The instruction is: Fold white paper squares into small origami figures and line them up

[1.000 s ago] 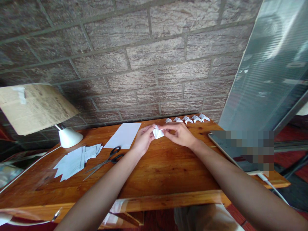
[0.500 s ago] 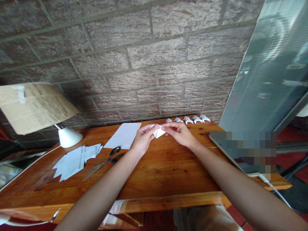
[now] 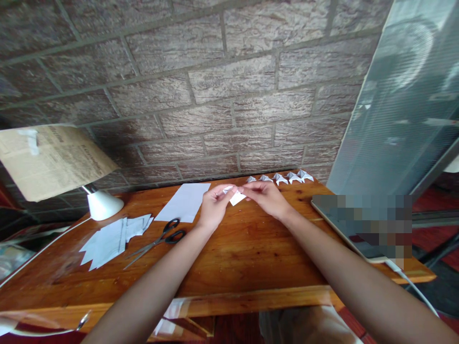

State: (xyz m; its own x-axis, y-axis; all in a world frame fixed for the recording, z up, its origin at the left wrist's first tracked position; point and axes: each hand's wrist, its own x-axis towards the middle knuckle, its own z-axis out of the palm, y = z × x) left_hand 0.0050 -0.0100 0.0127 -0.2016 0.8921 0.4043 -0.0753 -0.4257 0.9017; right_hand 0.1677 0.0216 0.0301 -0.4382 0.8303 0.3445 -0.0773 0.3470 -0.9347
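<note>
A small folded piece of white paper [image 3: 236, 198] is held up over the middle of the table between both hands. My left hand [image 3: 214, 206] pinches its left side, thumb toward me. From the right, my right hand [image 3: 267, 197] grips the upper right edge with thumb and fingertips close to the left thumb. The paper's lower part points down below the fingers; its upper part is mostly hidden by them. Behind my right hand, several small folded white paper figures [image 3: 280, 178] stand in a row along the table's back edge.
Black-handled scissors [image 3: 158, 241] lie open left of my left forearm, beside cut paper pieces [image 3: 109, 241]. A white sheet [image 3: 184, 201] lies behind them. A lamp [image 3: 103, 204] stands at the left, a tablet-like device [image 3: 353, 229] with a cable at the right. A brick wall [image 3: 215, 95] rises behind.
The fingertips of both hands have drawn closer together on the folded paper, and the left hand's grip has shifted slightly. The other objects stay where they were.
</note>
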